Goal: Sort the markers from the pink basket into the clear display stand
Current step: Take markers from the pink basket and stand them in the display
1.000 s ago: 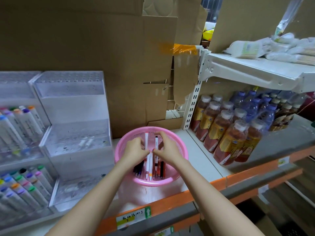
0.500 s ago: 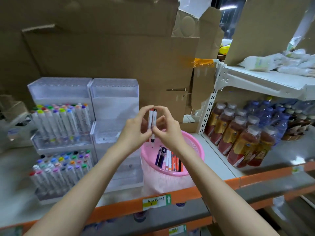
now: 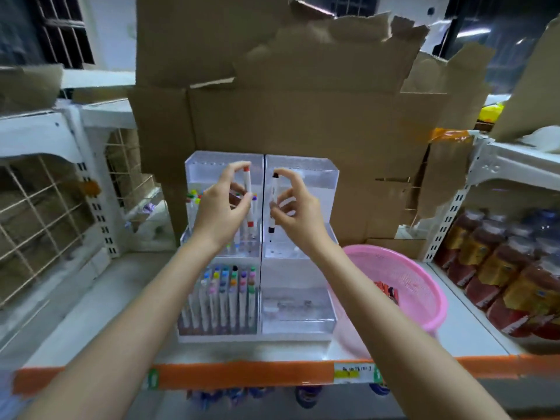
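The clear display stand (image 3: 300,189) stood at the middle of the shelf, its left half packed with capped markers, its right half almost bare, and the pink basket (image 3: 424,286) sat just right of it with a few markers lying inside. Both hands hovered before the stand's upper tiers. The left hand (image 3: 219,213) pinched a red-capped marker (image 3: 248,198) upright between thumb and fingers; the right hand (image 3: 298,212) gripped a black-capped marker (image 3: 273,204) the same way, the two pens close beside each other but apart. The likeliest trouble was a fumble: each pen was held only by fingertips, so a slip could drop it behind a tier or onto the shelf. Lowering the red one into the crowded left side risked knocking neighbours askew, and a pen could land in the wrong colour row.
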Demonstrator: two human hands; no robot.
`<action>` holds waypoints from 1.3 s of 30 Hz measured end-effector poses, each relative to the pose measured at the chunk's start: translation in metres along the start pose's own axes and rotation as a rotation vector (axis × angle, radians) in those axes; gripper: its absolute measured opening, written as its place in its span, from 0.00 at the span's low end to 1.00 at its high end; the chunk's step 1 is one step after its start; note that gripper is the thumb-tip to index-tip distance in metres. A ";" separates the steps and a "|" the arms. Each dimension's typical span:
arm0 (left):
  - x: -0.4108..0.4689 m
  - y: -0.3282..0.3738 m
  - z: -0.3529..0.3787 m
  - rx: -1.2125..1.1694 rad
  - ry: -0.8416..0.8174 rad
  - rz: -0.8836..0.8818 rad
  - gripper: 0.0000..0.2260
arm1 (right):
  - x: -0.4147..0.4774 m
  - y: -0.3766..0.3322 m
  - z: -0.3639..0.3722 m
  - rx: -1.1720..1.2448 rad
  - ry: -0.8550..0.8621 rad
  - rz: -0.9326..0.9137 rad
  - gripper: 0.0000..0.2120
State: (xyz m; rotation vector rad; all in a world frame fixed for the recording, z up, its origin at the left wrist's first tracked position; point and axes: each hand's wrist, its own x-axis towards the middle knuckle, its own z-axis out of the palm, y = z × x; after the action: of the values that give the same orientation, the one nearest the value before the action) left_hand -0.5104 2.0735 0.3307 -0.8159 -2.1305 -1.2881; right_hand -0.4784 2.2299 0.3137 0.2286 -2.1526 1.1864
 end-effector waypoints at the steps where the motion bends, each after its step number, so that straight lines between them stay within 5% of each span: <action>1: 0.002 -0.004 -0.004 0.003 0.010 0.004 0.20 | 0.003 -0.001 0.006 -0.005 0.003 0.002 0.25; 15: 0.025 -0.044 -0.002 -0.029 -0.034 0.107 0.21 | 0.015 0.014 0.044 -0.080 0.144 -0.014 0.23; 39: 0.020 -0.058 0.004 0.093 -0.126 0.206 0.19 | 0.008 0.025 0.053 -0.125 0.153 -0.018 0.24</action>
State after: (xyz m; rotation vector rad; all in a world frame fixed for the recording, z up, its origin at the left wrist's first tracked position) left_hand -0.5662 2.0603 0.3086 -1.0701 -2.1208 -1.0498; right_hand -0.5208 2.2026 0.2815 0.0991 -2.0765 1.0206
